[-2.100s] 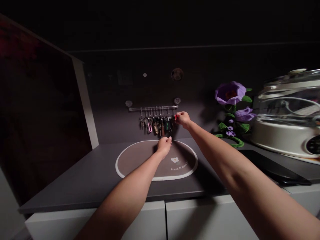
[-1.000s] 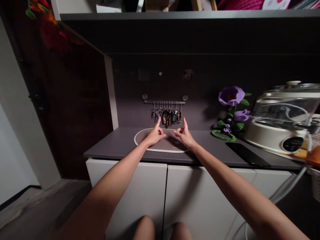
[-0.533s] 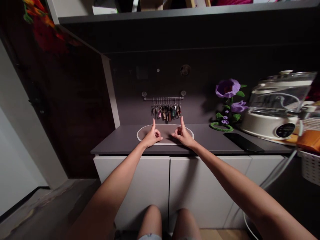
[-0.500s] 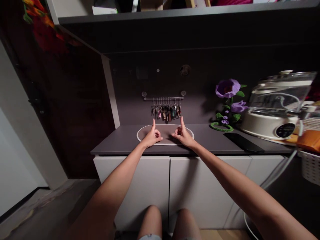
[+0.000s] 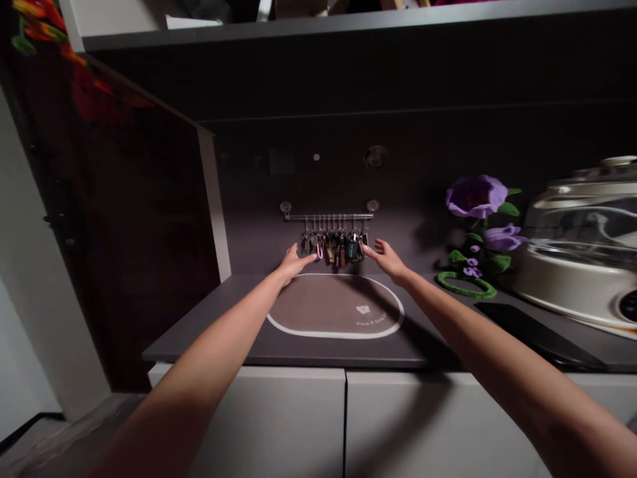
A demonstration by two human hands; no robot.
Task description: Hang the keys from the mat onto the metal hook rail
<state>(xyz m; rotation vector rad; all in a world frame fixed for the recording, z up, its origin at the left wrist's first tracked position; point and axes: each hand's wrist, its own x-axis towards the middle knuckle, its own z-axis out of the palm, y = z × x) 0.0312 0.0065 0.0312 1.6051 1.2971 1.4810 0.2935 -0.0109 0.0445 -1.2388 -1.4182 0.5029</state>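
Observation:
Several keys and key fobs [image 5: 329, 249] hang in a row from hooks on a clear rail [image 5: 328, 216] fixed to the dark back wall. My left hand [image 5: 293, 261] is at the left end of the row, fingers apart, its thumb close to a pink carabiner-like loop [image 5: 320, 251]. At the right end, my right hand [image 5: 388, 259] has its fingers spread, the thumb tip beside or touching the rightmost keys; contact is unclear. Neither hand holds anything that I can see. Below them lies a brown oval mat [image 5: 323, 305] with a white rim.
Purple artificial flowers [image 5: 478, 197] with a green ring base stand to the right. A black phone-like slab [image 5: 540, 332] lies before them, near a cream appliance with a clear body [image 5: 572, 282]. A loaded shelf [image 5: 348, 25] overhangs the counter [image 5: 223, 332]. A dark door [image 5: 134, 252] is at left.
My view has moved closer to the counter. Both hands have reached forward and up from above the mat to the hanging keys, and their curled fingers have spread open.

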